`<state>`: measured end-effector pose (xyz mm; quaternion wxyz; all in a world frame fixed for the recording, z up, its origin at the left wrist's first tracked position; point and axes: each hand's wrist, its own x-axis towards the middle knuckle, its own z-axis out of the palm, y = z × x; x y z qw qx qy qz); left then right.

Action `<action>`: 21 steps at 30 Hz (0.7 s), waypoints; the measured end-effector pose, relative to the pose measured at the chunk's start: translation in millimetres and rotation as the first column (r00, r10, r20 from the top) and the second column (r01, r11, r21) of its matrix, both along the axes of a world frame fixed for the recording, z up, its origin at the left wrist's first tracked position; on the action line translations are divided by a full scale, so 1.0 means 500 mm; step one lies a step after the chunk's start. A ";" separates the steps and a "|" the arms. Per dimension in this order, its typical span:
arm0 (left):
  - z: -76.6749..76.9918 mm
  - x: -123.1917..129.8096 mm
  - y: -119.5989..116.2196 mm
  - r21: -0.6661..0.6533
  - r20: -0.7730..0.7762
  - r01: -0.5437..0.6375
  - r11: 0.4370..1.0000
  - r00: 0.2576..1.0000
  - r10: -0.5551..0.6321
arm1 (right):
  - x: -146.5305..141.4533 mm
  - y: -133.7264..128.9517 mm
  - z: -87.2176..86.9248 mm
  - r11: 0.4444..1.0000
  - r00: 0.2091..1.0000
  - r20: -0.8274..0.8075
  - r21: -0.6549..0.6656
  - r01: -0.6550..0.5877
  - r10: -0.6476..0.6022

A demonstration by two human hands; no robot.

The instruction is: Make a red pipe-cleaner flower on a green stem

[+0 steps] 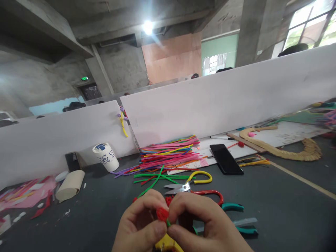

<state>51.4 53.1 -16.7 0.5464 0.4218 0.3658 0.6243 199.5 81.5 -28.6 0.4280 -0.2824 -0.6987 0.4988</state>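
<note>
Close to the bottom centre, my left hand (145, 222) pinches a small red coiled flower (162, 214) between thumb and forefinger. My right hand (202, 222) touches it from the other side, its thumb and forefinger closed at the short green stem (168, 222) under the flower. Below my fingers shows a yellow object (168, 243), partly hidden. Another bit of red peeks out behind the fingertips. Just beyond my hands lie scissors (186, 187) with one yellow and one red handle, blades open. Teal-handled pliers (246, 230) are partly covered by my right hand.
Colourful fuzzy stems (168, 154) are piled before a white partition (183, 112), with green stems (157, 176) nearer. A black phone (226, 159) lies right of them. A white cup (105, 157), beige roll (70, 185) and pink scraps (28, 192) are left; a braided tan strip (294, 154) curves at right.
</note>
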 end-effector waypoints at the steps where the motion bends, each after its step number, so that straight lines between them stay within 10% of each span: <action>1: -0.004 -0.003 0.005 -0.052 0.061 0.065 0.997 0.996 -0.062 | -0.001 -0.001 0.003 0.999 1.000 0.015 -0.049 0.004 -0.004; 8: -0.032 -0.007 0.026 -0.128 0.227 0.266 0.955 0.946 -0.233 | -0.011 -0.002 0.003 0.992 0.998 0.034 -0.119 0.050 -0.046; 21: -0.037 -0.004 0.026 -0.093 0.325 0.369 0.925 0.889 -0.322 | -0.016 0.002 -0.027 0.928 0.981 0.093 0.350 0.130 -0.172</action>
